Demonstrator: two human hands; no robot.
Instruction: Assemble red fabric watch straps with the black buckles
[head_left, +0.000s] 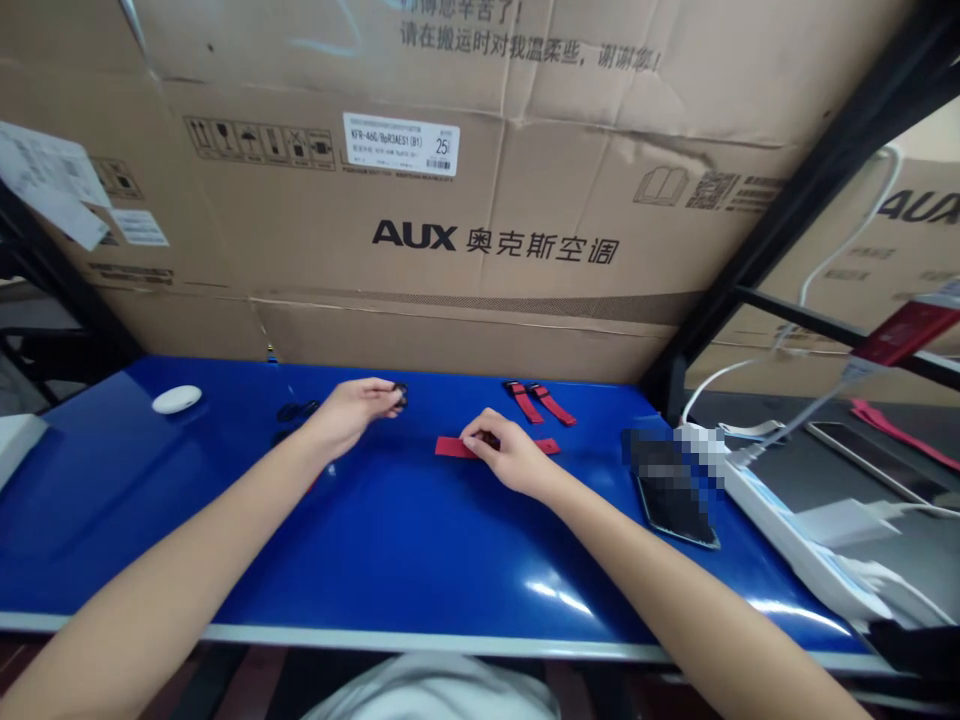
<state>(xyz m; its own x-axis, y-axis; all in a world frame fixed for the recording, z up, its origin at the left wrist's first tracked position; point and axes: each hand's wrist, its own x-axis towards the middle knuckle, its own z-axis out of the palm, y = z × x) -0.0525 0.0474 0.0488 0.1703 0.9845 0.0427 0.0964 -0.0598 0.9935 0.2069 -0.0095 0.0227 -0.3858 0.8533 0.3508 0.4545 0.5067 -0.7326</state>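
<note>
My left hand (352, 415) is closed in a pinch on a small black buckle (401, 394), held over the blue table. Flat on the table lies a red strap (452, 447), running left to right beneath my right hand (511, 455). The right thumb and forefinger are pinched together at the strap's middle, where the fingers partly hide it. Behind that hand, two red straps (553, 403) with black buckles lie side by side. Small black parts (297, 411) rest beyond my left forearm, which partly covers them.
A large cardboard box (495, 270) stands along the back of the blue table (420, 560). At left is a white oval object (177, 399). A dark phone-like object (679, 505) lies at right, beside a white power strip (795, 535) with cables. Black rack posts (735, 290) frame the sides.
</note>
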